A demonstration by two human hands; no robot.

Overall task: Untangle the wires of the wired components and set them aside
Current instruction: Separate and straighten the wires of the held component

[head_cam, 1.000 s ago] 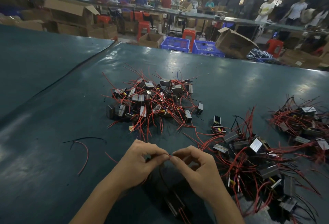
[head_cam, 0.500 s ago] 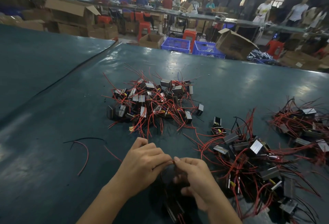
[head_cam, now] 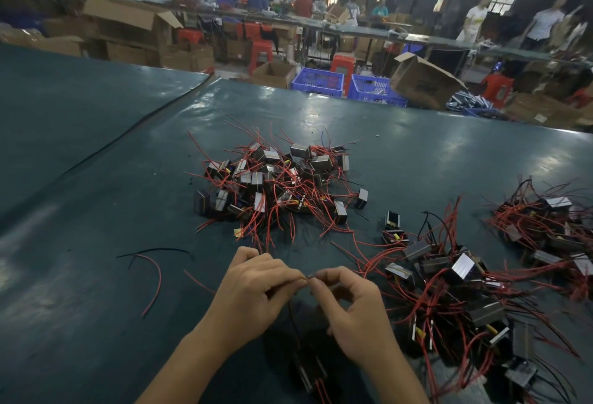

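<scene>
Thumb and forefinger of the left hand and of the right hand meet tip to tip low in the frame. Each hand pinches narrowly on the end of a thin dark wire, with the other fingers curled in. The exact point of grip is small and blurred. From the pinch the wire drops toward 6 o'clock, between the wrists, to a dark component with red leads at its near end. Whether it rests on the table or hangs clear cannot be told. At 12 o'clock from the hands lies the central pile of small block components, its red leads tangled and sticking out on all sides. At 3 o'clock, just beside the right hand, a second pile spreads toward the near right edge, leads crossing one another. At 2 o'clock, well apart, a third pile sits at the right edge. Between the central and second piles a lone component stands by itself. At 9 o'clock a loose red wire and a loose black wire lie near each other on the dark green surface. Beyond the table's far edge, at 12 to 1 o'clock, are blue crates, an open cardboard box, red stools and blurred people at a long bench.
</scene>
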